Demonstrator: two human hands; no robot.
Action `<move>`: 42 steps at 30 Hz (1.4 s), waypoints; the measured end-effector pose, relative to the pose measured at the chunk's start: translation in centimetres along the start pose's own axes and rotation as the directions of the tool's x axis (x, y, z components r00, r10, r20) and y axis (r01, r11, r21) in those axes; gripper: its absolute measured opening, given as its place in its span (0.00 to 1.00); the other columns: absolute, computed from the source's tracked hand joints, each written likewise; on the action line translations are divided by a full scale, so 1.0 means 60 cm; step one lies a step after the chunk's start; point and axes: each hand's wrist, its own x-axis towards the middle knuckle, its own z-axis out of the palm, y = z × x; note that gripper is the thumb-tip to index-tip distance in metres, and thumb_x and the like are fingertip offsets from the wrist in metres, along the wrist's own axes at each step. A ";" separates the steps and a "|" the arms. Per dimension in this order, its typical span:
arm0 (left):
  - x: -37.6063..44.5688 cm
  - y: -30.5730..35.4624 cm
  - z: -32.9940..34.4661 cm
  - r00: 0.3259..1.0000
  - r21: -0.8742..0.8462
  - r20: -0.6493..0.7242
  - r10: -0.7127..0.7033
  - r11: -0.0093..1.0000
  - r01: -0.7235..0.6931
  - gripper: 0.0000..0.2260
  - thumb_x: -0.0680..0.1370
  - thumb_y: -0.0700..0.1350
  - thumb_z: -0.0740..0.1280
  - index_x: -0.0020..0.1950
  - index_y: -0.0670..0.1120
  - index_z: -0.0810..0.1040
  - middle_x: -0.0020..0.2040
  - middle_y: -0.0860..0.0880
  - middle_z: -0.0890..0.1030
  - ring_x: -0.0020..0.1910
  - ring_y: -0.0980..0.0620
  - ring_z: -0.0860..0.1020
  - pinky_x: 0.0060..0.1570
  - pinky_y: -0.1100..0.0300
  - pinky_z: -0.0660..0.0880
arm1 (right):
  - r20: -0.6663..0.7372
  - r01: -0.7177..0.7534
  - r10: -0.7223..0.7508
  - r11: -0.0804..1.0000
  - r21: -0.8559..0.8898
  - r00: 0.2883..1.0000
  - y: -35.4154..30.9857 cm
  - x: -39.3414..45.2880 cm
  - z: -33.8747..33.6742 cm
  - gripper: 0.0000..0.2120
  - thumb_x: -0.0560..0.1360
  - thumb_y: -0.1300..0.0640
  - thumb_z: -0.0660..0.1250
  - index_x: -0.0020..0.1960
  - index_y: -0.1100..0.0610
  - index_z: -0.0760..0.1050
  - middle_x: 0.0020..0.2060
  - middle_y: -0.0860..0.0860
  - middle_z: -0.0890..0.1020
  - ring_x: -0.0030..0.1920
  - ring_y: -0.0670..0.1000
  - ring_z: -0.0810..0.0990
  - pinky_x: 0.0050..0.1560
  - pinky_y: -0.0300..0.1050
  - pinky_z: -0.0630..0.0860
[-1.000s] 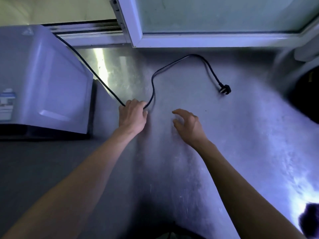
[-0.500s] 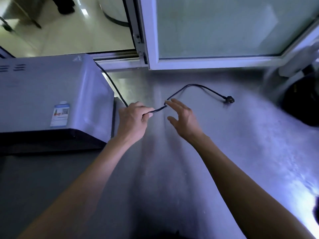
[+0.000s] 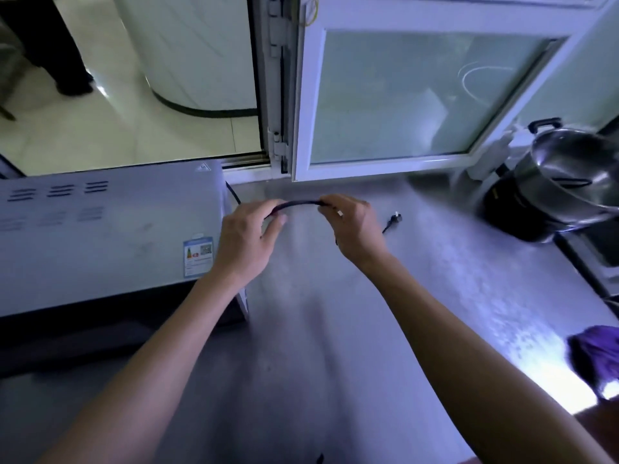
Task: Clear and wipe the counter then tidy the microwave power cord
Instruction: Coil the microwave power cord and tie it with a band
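1. My left hand pinches the cord between thumb and curled fingers, just right of the microwave.
2. My right hand grips the same cord a little further right, fingers curled round it, so a short black arc hangs between the two hands above the counter.
3. From the left hand the cord runs back behind the microwave's far right corner; past the right hand it drops to the plug, which lies on the counter just right of that hand.
4. I judge the wiping done and the coiling only started: one bend is formed, nothing bundled yet.
5. Risks: a hard pull toward me could tug the cord at the microwave's back or shift the microwave.
6. The trailing plug could drag and catch on the pot at the far right if I swing wide.
7. A loose pinch could let the loop spring open.
8. A purple cloth sits at the near right.
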 end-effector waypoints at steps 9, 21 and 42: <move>0.043 0.008 -0.031 0.997 -0.162 0.055 -0.062 0.984 0.070 0.15 0.82 0.52 0.64 0.67 0.49 0.72 0.54 0.53 0.81 0.51 0.54 0.78 0.52 0.57 0.73 | -0.056 0.075 -0.078 0.996 -0.050 0.995 -0.093 0.080 -0.091 0.07 0.79 0.55 0.64 0.54 0.52 0.79 0.43 0.50 0.80 0.38 0.55 0.80 0.40 0.56 0.78; 0.044 0.025 0.013 0.987 -0.084 0.162 0.004 0.996 0.009 0.28 0.79 0.53 0.67 0.76 0.53 0.60 0.72 0.52 0.73 0.70 0.50 0.71 0.70 0.47 0.67 | -0.011 0.216 -0.216 0.975 0.046 0.976 -0.174 0.126 -0.152 0.14 0.75 0.69 0.67 0.58 0.58 0.81 0.44 0.53 0.83 0.44 0.51 0.80 0.51 0.43 0.76; 0.137 0.061 0.044 0.999 -0.123 0.042 0.012 0.992 -0.007 0.41 0.71 0.69 0.67 0.77 0.53 0.57 0.71 0.52 0.71 0.69 0.53 0.69 0.70 0.48 0.61 | 0.002 -0.007 0.009 0.661 0.750 1.000 -0.248 0.139 -0.180 0.10 0.76 0.73 0.65 0.51 0.60 0.78 0.45 0.57 0.85 0.38 0.49 0.79 0.42 0.38 0.74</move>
